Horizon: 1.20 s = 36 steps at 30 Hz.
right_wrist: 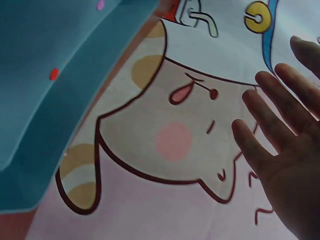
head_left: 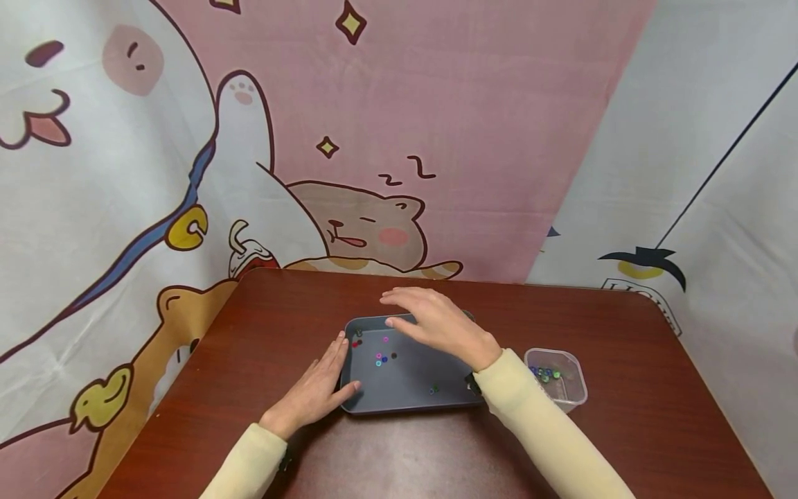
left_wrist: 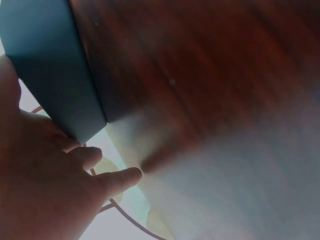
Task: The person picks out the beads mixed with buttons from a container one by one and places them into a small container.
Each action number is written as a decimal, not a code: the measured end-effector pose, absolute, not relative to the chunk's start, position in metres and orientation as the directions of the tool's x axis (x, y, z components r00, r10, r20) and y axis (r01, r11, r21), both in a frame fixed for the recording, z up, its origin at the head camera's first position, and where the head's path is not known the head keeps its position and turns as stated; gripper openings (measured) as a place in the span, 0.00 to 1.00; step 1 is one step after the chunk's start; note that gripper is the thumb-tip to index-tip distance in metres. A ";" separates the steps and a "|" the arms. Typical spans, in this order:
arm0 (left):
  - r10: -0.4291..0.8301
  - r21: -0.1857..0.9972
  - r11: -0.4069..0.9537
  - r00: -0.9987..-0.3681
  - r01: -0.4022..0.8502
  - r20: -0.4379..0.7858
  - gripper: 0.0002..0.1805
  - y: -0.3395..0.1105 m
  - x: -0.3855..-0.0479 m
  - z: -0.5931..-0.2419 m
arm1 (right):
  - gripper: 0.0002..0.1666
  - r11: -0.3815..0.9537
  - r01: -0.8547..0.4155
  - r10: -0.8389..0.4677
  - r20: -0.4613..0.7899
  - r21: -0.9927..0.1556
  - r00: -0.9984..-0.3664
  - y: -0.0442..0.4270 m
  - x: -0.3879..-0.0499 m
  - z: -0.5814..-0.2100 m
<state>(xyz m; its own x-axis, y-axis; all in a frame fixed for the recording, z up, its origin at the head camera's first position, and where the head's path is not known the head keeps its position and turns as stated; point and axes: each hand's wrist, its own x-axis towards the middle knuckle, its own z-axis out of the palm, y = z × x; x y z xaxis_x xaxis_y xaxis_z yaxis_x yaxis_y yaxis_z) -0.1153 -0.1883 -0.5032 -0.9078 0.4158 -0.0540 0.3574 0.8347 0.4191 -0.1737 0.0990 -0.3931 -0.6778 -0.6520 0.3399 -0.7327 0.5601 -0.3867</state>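
Observation:
A shallow blue-grey tray (head_left: 408, 388) lies on the table with several small coloured beads or rings in it, among them a pink one (head_left: 385, 339), a blue one (head_left: 384, 360) and a red one (right_wrist: 54, 74). My left hand (head_left: 312, 388) is at the tray's left side, fingers along the outer wall and thumb near the front corner. In the left wrist view its fingers touch the tray wall (left_wrist: 55, 75). Over the tray's far right part my right hand (head_left: 439, 326) hovers with fingers extended, holding nothing. It covers the tray's back right corner.
To the right of the tray stands a clear plastic container (head_left: 582, 388) with several green and blue glass marbles (head_left: 545, 375). The brown table (head_left: 299, 305) backs onto a cartoon-printed cloth (head_left: 486, 138).

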 end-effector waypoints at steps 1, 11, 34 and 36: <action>0.415 0.418 0.835 -0.908 0.357 -0.056 0.51 -0.188 -0.115 -0.503 | 0.26 0.559 -0.731 -0.658 0.326 -0.392 -0.679 0.096 -0.175 -0.395; 0.415 0.419 0.835 -0.908 0.357 -0.055 0.51 -0.188 -0.116 -0.505 | 0.25 0.555 -0.713 -0.710 0.203 -0.429 -0.675 0.072 -0.189 -0.420; 0.417 0.434 0.830 -0.907 0.351 -0.064 0.50 -0.188 -0.116 -0.504 | 0.23 0.594 -0.655 -0.716 0.064 -0.467 -0.695 0.043 -0.208 -0.463; 0.418 0.434 0.829 -0.906 0.352 -0.063 0.50 -0.189 -0.116 -0.504 | 0.23 0.597 -0.655 -0.717 0.058 -0.464 -0.695 0.040 -0.209 -0.466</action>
